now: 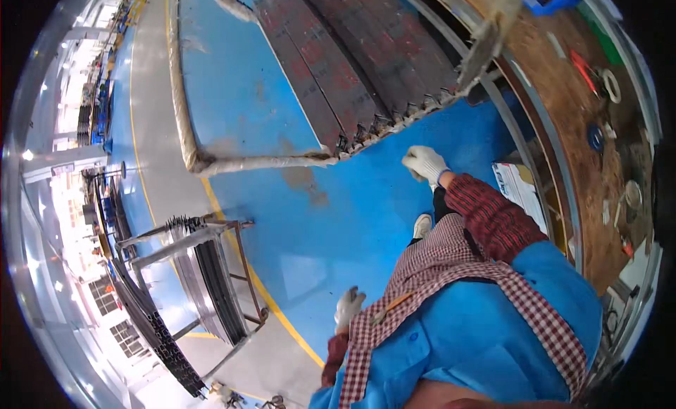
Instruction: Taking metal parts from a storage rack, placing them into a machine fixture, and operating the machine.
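Observation:
My right hand [424,164], in a white knitted glove, is closed with its fingers curled in, and nothing shows in it. It hangs over the blue floor, apart from the near ends of a stack of long dark metal profiles [366,57]. My left hand [348,307], also gloved, is low beside my checked apron [429,268]. Its fingers are loosely bent and somewhat apart, with nothing seen in them. A wooden-handled brush or tool [393,307] sticks out of the apron front.
A wrapped rack frame [257,164] carries the profiles. Along the right runs a wooden workbench [563,127] with a red-handled tool [584,72] and a tape roll [611,86]. A white box [517,187] is beside it. At left stands a cart [246,268] with more dark strips [211,282].

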The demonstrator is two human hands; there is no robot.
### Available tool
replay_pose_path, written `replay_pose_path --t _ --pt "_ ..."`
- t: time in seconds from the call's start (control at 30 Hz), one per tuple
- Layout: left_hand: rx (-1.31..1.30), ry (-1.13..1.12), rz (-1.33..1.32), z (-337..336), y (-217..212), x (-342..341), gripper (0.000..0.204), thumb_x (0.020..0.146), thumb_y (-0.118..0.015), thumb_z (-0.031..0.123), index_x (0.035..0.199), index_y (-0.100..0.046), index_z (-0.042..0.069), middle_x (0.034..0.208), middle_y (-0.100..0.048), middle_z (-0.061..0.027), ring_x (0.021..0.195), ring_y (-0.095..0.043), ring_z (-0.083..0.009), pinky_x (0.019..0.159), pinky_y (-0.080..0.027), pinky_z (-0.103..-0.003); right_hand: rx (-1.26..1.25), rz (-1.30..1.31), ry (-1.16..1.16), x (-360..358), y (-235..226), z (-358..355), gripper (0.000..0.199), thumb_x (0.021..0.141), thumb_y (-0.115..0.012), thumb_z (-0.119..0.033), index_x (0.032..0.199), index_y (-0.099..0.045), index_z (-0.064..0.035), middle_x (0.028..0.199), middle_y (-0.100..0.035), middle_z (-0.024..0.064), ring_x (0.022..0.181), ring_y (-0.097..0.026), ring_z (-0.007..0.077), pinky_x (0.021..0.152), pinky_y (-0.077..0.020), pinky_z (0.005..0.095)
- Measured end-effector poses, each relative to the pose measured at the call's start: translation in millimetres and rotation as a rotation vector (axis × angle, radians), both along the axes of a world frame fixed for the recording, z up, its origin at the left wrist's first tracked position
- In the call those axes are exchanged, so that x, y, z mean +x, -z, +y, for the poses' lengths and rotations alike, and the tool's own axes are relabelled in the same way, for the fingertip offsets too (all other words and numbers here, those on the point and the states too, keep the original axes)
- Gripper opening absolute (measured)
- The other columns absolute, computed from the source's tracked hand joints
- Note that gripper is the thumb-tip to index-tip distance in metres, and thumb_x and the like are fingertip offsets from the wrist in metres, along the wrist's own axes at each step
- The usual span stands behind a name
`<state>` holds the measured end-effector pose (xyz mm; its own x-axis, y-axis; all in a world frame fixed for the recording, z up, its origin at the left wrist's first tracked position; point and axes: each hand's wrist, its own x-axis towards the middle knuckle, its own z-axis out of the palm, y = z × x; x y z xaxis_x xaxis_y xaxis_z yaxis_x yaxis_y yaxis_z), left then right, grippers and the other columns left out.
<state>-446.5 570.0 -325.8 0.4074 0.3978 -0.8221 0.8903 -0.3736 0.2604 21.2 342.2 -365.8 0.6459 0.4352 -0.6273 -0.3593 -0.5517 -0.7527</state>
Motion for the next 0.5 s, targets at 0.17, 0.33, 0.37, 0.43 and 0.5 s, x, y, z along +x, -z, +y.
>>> replay_pose_path --t 0.17,0.33,0.37,0.43,0.5 --pt "0.321 -0.285 0.191 -97.0 -19.7 -75.8 0.047 0.095 -0.066 0.033 0.131 -0.065 0.003 0.113 -0.074 -0.0092 0.092 -0.069 -0.0248 0.083 -0.054 -0.035 0.105 0.341 0.174 80.1 93.0 80.9 0.031 0.096 -0.062 -0.029 0.081 -0.062 -0.0020 0.060 -0.062 0.0088 0.049 -0.058 0.0205 0.047 -0.0480 0.0334" --pt "0.040 -0.612 0.238 -136.3 -25.1 -62.0 0.051 0.097 -0.064 0.033 0.138 -0.060 0.003 0.115 -0.071 -0.0110 0.096 -0.067 -0.0223 0.086 -0.053 -0.033 0.425 0.806 0.623 80.8 157.5 137.4 0.030 0.099 -0.063 -0.029 0.082 -0.064 -0.0031 0.064 -0.062 0.0075 0.050 -0.056 0.0183 0.047 -0.0481 0.0327" --pt "-0.018 -0.673 0.239 -140.9 -26.1 -58.8 0.052 0.098 -0.063 0.033 0.140 -0.059 0.003 0.116 -0.071 -0.0114 0.097 -0.066 -0.0218 0.086 -0.053 -0.032 0.557 0.921 0.765 81.1 168.0 140.6 0.030 0.099 -0.063 -0.029 0.082 -0.064 -0.0034 0.064 -0.062 0.0072 0.050 -0.056 0.0178 0.047 -0.0481 0.0325" --pt "-0.128 -0.808 0.233 -152.1 -28.4 -53.3 0.053 0.099 -0.062 0.033 0.143 -0.057 0.003 0.117 -0.070 -0.0121 0.099 -0.065 -0.0208 0.088 -0.053 -0.031 0.497 0.847 0.741 82.6 168.0 148.0 0.029 0.099 -0.063 -0.029 0.085 -0.064 -0.0038 0.066 -0.062 0.0076 0.051 -0.056 0.0185 0.047 -0.0484 0.0331" --pt "-0.236 -0.937 0.212 -156.9 -29.3 -46.8 0.055 0.100 -0.062 0.033 0.145 -0.055 0.003 0.118 -0.069 -0.0129 0.101 -0.064 -0.0198 0.089 -0.052 -0.030 0.401 0.672 0.697 77.1 163.5 147.7 0.026 0.098 -0.064 -0.029 0.089 -0.064 -0.0045 0.070 -0.063 0.0084 0.054 -0.058 0.0197 0.049 -0.0491 0.0342"
